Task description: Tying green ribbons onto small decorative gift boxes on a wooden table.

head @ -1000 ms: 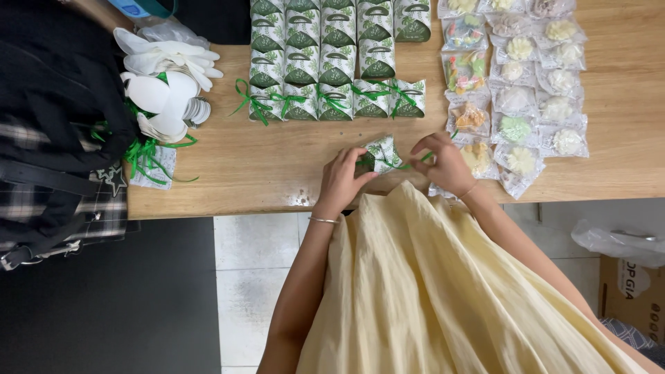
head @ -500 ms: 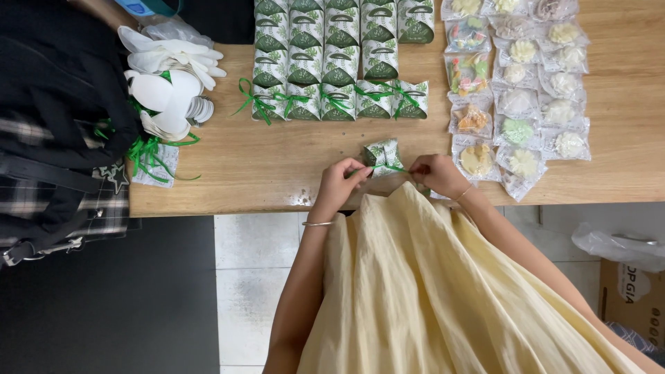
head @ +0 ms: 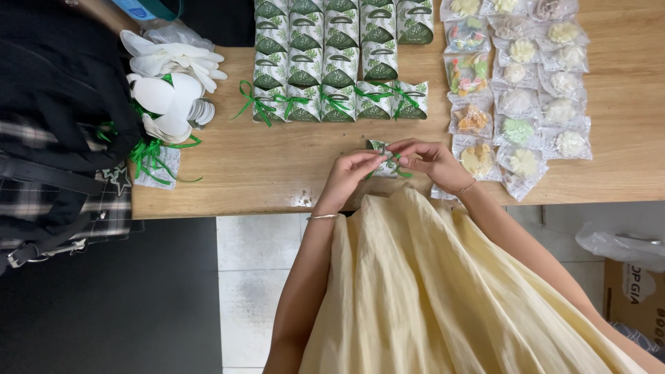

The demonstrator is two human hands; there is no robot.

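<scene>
A small green-and-white gift box (head: pixel 380 147) sits near the front edge of the wooden table (head: pixel 277 166), between my two hands. My left hand (head: pixel 352 174) and my right hand (head: pixel 428 159) both pinch the thin green ribbon (head: pixel 393 165) on the box, fingertips almost touching over it. Much of the box is hidden by my fingers. A bracelet rings each wrist.
Rows of matching gift boxes (head: pixel 339 62), the front ones tied with green bows, lie behind. Clear bags of pale flower-shaped pieces (head: pixel 519 83) fill the right. White paper cut-outs with green ribbons (head: pixel 170 97) and a black bag (head: pixel 55 118) lie left. A cardboard box (head: pixel 634 291) stands on the floor.
My hands have come closer together over the box, and the ribbon is now drawn between the fingertips. The view has shifted slightly.
</scene>
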